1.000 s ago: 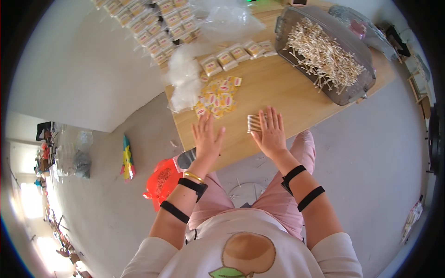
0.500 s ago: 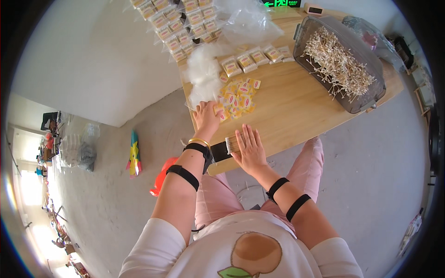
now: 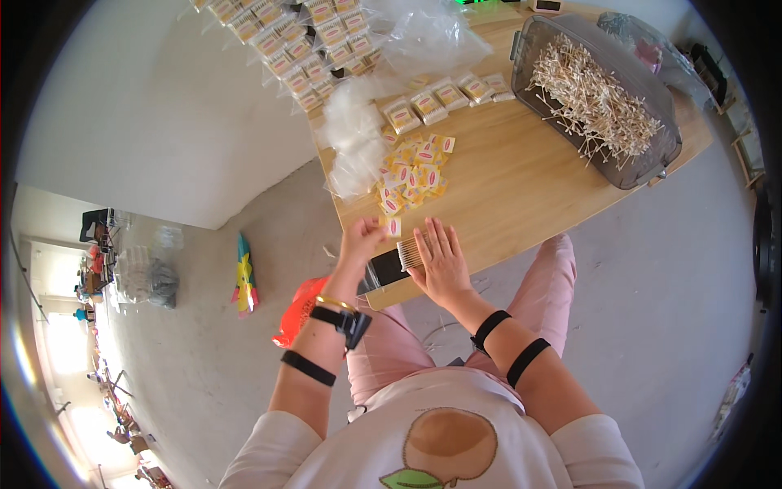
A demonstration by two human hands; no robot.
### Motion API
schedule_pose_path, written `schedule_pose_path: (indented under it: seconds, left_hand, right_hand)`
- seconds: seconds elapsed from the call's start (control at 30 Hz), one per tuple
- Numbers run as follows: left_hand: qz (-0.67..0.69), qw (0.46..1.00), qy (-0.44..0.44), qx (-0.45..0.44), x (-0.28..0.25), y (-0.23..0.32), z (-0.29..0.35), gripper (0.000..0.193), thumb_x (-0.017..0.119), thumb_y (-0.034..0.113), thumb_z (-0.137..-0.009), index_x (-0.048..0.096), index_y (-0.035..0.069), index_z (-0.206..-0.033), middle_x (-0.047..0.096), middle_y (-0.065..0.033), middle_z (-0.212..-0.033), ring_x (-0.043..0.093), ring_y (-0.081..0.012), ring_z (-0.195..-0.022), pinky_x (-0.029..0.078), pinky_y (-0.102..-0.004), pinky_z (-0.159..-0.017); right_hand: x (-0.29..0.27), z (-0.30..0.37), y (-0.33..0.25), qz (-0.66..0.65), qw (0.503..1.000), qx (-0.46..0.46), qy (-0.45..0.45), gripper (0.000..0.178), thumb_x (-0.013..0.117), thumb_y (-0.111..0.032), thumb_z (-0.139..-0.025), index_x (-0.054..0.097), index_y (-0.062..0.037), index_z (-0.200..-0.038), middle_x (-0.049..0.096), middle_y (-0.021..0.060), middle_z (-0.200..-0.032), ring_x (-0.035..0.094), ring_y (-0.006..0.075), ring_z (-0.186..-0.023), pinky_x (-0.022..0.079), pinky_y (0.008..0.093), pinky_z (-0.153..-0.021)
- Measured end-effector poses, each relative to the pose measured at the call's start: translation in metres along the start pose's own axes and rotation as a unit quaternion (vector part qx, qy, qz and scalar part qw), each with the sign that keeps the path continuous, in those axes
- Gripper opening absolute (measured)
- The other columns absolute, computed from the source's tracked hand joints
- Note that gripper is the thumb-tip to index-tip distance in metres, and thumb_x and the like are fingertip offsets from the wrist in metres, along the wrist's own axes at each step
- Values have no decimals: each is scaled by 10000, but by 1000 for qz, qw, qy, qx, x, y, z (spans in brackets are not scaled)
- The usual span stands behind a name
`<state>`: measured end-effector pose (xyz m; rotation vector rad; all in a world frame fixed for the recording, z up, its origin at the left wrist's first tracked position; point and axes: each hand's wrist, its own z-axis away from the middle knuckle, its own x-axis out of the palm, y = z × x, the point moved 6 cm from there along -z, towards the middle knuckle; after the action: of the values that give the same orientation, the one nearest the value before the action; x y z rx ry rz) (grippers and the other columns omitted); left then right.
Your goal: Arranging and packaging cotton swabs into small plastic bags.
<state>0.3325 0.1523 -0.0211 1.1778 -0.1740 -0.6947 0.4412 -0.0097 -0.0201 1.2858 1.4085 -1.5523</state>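
My left hand [image 3: 362, 242] pinches a small yellow and white card [image 3: 393, 227] at the table's near left edge. Flat, with fingers stretched out, my right hand [image 3: 442, 261] rests on a row of cotton swabs [image 3: 409, 254]; part of the row is hidden under the palm. A black flat piece [image 3: 384, 268] lies just left of the swabs at the table edge. Beyond my left hand is a loose pile of matching cards [image 3: 415, 173]. Clear plastic bags [image 3: 352, 138] are heaped to the left of the pile.
A grey translucent bin [image 3: 669, 134] of loose cotton swabs stands at the far right of the wooden table [image 3: 497, 187]. Filled swab packs [image 3: 429, 106] form a row behind the cards, and many more packs [image 3: 281, 45] are stacked far left. A red bag [image 3: 300, 314] is below the table's left edge.
My left hand has drawn back from the card pile toward me, bringing one card close to the swabs. My right hand has stayed on the swabs.
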Motion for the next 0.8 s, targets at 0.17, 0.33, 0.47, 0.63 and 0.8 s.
schedule_pose_path:
  seconds: [0.17,0.33,0.47,0.63,0.8]
  left_hand:
    - [-7,997,55,-44,11,-41,39,210,736,182,-926,706,-5,-1015,725,-35,-855,655,-98,-687,513,-248,-626]
    - [-88,990,104,42,16,-49,32,281,804,227,-853,702,-6,-972,725,-70,-782,679,-135,-686,547,-302,-641]
    - [-149,976,112,109,30,-30,32,292,790,218,-845,656,30,-1023,712,-73,-757,684,-174,-686,537,-329,-643]
    - [-250,958,100,103,30,-20,33,257,764,236,-852,656,102,-1043,699,-44,-751,685,-211,-702,524,-374,-649]
    - [-275,953,86,97,32,-18,35,236,757,249,-861,660,129,-1040,678,-26,-736,675,-210,-710,512,-381,-644]
  right_hand:
    - [0,-2,-4,22,1000,-1,-10,841,541,-507,-970,268,-12,-1592,178,248,-1665,137,369,-1564,99,511,-1270]
    - [-1,-3,-8,41,999,-9,-14,830,525,-516,-977,282,-9,-1587,180,248,-1665,136,367,-1565,97,507,-1270]
    - [0,-1,-2,27,1000,-6,3,827,522,-517,-978,287,-6,-1585,189,251,-1662,141,369,-1563,99,508,-1270]
    - [-1,0,-4,23,1000,-10,6,824,524,-513,-977,292,-5,-1582,200,253,-1657,146,372,-1561,99,509,-1270]
    - [-1,0,-4,35,999,-5,3,815,533,-516,-970,307,-28,-1582,219,229,-1659,138,357,-1566,94,507,-1269]
